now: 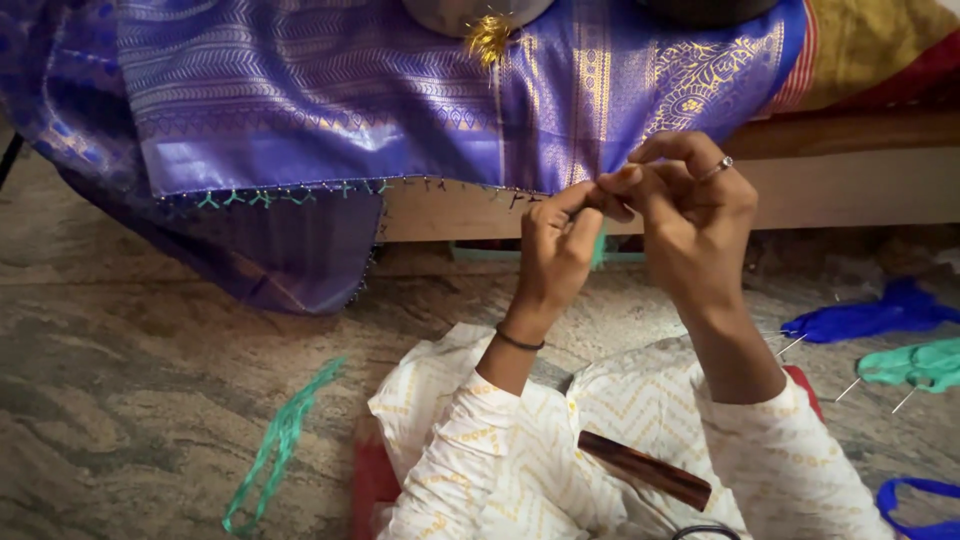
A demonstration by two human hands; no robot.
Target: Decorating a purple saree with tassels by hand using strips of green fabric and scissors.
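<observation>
Purple silk cloth draped over wooden ledge, hem at ledge front | left hand, right hand pinch shut on hem beside green thread | best: hold edge taut, tie knots evenly like finished teal tassels | spare thread bundles on floor.

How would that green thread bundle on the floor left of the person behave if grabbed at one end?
Probably floppy: the green thread bundle lies in a loose, bent strip flat on the stone floor. Likely very light, being thin strands. It may snag or separate, since the strands look loosely gathered rather than tied.
</observation>
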